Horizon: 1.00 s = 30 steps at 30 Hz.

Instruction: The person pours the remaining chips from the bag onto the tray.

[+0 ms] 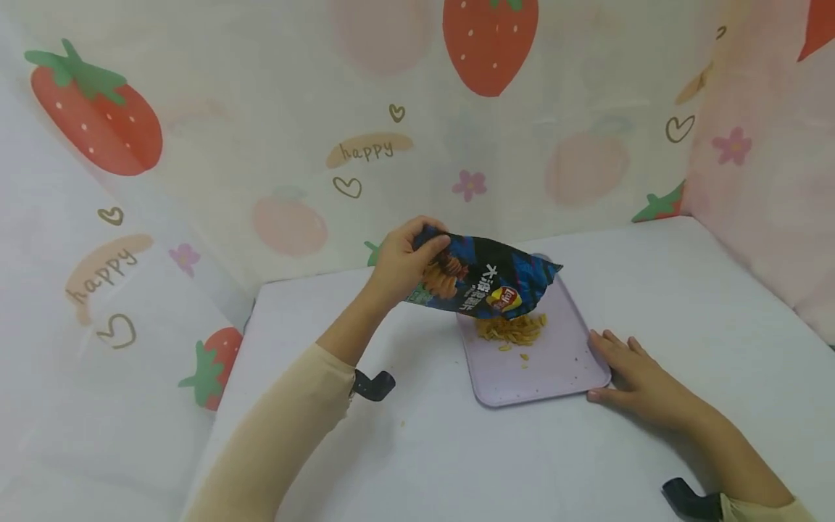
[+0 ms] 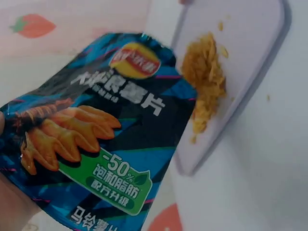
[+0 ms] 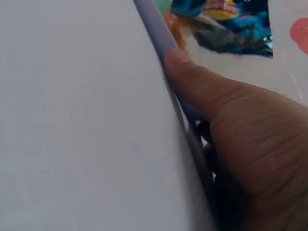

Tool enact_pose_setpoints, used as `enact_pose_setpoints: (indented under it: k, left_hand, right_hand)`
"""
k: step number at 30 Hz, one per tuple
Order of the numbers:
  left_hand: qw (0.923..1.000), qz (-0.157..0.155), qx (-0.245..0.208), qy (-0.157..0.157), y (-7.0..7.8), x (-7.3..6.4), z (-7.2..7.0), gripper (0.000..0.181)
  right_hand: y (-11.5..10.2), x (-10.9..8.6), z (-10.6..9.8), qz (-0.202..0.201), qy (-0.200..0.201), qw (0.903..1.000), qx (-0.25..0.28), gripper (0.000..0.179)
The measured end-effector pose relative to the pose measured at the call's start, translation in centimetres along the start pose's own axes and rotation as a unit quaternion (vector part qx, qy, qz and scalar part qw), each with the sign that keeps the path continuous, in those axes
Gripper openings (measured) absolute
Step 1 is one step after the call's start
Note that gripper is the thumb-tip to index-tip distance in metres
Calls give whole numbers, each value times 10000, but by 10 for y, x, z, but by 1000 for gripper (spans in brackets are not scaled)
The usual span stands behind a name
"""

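My left hand [image 1: 401, 261] grips one end of a blue and black chip bag [image 1: 466, 279], thumb on its printed front. The bag is tipped sideways, its far end low over a pale purple tray [image 1: 541, 377]. On the tray lies a heap of yellow-brown chip pieces [image 1: 512, 330], partly hidden by the bag, with a few crumbs nearer me. My right hand [image 1: 642, 384] holds the tray's near right corner, thumb at the front edge and fingers along the right side. In the right wrist view the thumb [image 3: 192, 77] rests against the tray's rim.
A white-covered table [image 1: 417, 464] carries the tray, with a small crumb lying left of it. Behind rises a cloth backdrop [image 1: 274, 130] printed with strawberries and hearts, continuing along both sides. A dark curved piece [image 1: 375, 386] juts from the left wrist, another [image 1: 691, 500] from the right.
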<state>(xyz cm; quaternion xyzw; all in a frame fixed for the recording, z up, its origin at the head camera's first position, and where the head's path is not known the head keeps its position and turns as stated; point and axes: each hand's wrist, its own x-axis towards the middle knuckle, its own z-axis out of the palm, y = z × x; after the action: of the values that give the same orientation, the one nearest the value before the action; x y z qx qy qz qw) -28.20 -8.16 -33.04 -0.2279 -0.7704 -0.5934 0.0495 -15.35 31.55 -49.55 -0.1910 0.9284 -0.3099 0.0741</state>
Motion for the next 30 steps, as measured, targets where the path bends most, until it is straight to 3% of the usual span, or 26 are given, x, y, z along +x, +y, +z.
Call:
enact_pose_setpoints:
  k: [9,16,23,30]
  left_hand:
    - [9998,214,-16,10,7,6,-9,15]
    - [9997,95,216,-119,6,7,-5,16]
    - [9991,182,-253,275,9,5,-8,14]
    - [9927,-383,-826,785,1,-8,-6,15]
  right_hand:
    - [-2,4,1,64,-75,9999,-64,101]
    - [-3,3,0,75,-16,10000,-35,100]
    - [-2,2,4,-46,72,9998,-190,98]
    - [1,4,6,-180,124,9992,-322,97]
